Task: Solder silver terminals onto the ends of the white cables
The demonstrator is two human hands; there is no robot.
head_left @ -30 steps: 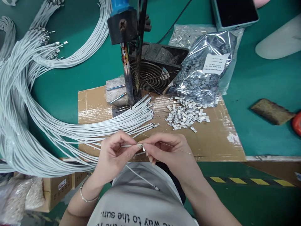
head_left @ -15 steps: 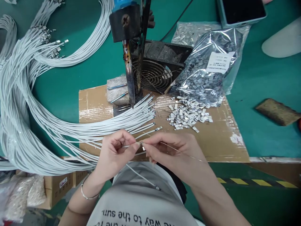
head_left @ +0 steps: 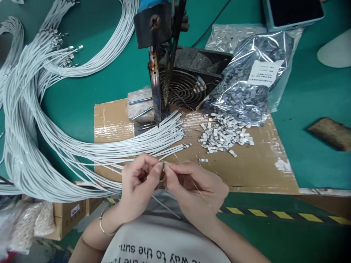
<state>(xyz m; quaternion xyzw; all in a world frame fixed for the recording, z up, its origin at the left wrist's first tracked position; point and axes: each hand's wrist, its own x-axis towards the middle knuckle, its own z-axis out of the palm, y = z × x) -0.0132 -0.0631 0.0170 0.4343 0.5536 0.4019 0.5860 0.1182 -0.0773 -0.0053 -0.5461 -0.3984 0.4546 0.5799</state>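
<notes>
My left hand [head_left: 142, 184] is closed, thumb and forefinger pinching the end of a white wire mostly hidden by the fingers. Against it, my right hand [head_left: 196, 186] pinches a small metal connector [head_left: 163, 167], largely covered by the fingertips. A thin strand of what looks like solder wire [head_left: 197, 189] runs across my right hand. Beyond both hands lies a fan of white wires [head_left: 142, 146] with tips toward the right. A heap of small metal connectors [head_left: 223, 135] rests on the cardboard [head_left: 260, 164], with one loose piece [head_left: 203, 160] nearer my right hand.
A soldering iron [head_left: 155, 87] hangs tip-down over the wires, before a black fan [head_left: 186, 87]. Behind the heap are a plastic bag of connectors [head_left: 246, 91] and a phone-like device [head_left: 294, 14]. A brown pad [head_left: 330, 132] lies right; bundled white wires [head_left: 22, 128] fill the left.
My right hand has turned and drawn closer to my left, its wrist lower and further left. The loose connector beside the heap has come into sight. The view has shifted slightly.
</notes>
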